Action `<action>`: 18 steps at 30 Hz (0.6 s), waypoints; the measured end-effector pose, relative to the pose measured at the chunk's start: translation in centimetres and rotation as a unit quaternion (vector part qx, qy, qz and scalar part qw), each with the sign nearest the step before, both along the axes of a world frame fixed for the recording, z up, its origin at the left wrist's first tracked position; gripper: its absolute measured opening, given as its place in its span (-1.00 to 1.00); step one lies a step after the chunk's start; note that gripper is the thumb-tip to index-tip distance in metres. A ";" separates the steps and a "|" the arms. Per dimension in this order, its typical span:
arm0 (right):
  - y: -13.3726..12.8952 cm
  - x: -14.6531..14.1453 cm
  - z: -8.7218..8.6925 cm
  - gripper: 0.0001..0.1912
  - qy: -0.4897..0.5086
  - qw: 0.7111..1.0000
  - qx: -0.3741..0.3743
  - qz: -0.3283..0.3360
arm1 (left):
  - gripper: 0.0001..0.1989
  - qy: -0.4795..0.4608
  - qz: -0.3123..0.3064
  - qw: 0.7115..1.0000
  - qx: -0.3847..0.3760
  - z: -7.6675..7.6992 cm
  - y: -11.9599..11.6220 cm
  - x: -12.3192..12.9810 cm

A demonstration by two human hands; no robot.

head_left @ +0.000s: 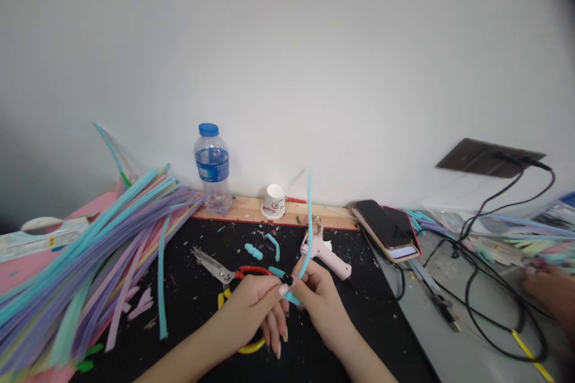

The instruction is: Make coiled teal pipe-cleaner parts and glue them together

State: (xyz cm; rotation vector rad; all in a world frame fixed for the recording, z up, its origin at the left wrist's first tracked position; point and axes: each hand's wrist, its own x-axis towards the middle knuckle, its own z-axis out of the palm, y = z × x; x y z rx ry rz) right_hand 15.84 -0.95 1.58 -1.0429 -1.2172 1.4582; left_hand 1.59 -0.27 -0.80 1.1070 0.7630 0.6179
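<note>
Evidently the shaping of the long, light blue, fuzzy stem (309,221) is only partly done. Its free length rises almost straight above the right hand (321,296), while more light blue material shows low down between the fingers of both hands; whether it is all one piece cannot be told. Each grip is narrow: the left hand (256,305) pinches thumb to finger on the low light blue part, and the right pinches the stem where it goes upward. A small glossy black spot sits where the fingertips meet, too small to tell as bead or nail.

On the flat black mat (377,323) just beyond the hands lies a light blue piece wound into a tight, bumpy coil (254,251), which looks like finished winding, beside a short curved light blue offcut (273,246). By contrast, the upright length has no coil in it, so most of its forming appears left to do.

The metal-bladed, red-handled scissors (214,266) and the pale pink plastic glue gun (330,257) lie unheld on the mat. To the left, the thick pastel bundle of fuzzy stems (121,257) seems largely unworked.
</note>
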 end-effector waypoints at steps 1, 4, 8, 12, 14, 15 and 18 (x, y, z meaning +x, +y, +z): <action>0.0 0.0 0.0 -0.71 0.010 1.000 -0.008 0.003 | -0.69 0.000 0.001 1.000 0.012 0.1 0.0 0.0; 0.0 -0.1 -0.2 -0.71 0.029 0.999 -0.031 0.004 | -0.70 0.006 -0.008 0.999 0.048 0.3 -0.1 -0.2; -0.1 -0.1 -0.3 -0.73 0.050 0.997 -0.052 0.014 | -0.70 0.030 -0.020 0.993 0.115 0.7 -0.2 -0.3; 0.0 -0.1 -0.3 -0.72 0.062 0.997 -0.045 0.008 | -0.68 0.046 -0.030 0.988 0.148 1.2 -0.1 -0.5; 0.1 0.0 -0.3 -0.70 0.049 0.998 -0.034 -0.004 | -0.70 0.054 -0.031 0.987 0.149 1.6 -0.2 -0.5; 0.1 0.0 -0.3 -0.70 0.039 0.999 -0.027 -0.012 | -0.74 0.064 -0.033 0.986 0.153 1.9 -0.2 -0.6; 0.0 0.2 -0.4 -0.69 0.011 1.000 -0.008 -0.028 | -0.83 0.103 -0.023 0.978 0.179 2.5 -0.3 -0.6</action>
